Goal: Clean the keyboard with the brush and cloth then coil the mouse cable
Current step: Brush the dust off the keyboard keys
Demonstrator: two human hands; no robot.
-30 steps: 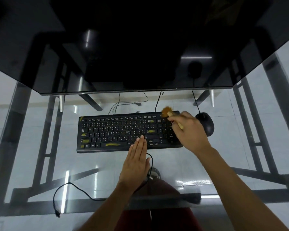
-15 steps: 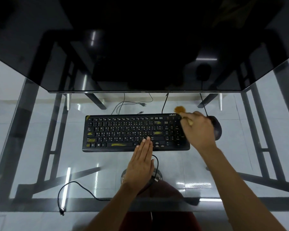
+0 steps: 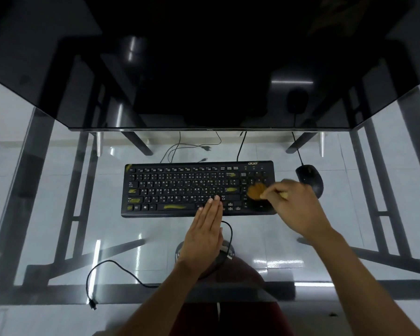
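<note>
brush [image 3: 255, 193] blurred, handle mostly hidden by right hand [image 3: 295, 207]

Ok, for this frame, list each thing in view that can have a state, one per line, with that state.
keyboard: flat on the glass desk, yellow smears on several keys
brush: bristles down on the number pad, blurred
right hand: gripping the brush
left hand: open, flat, fingertips on the keyboard's near edge
mouse: right of the keyboard, untouched
loose cable: uncoiled on the desk
monitor: dark
</note>
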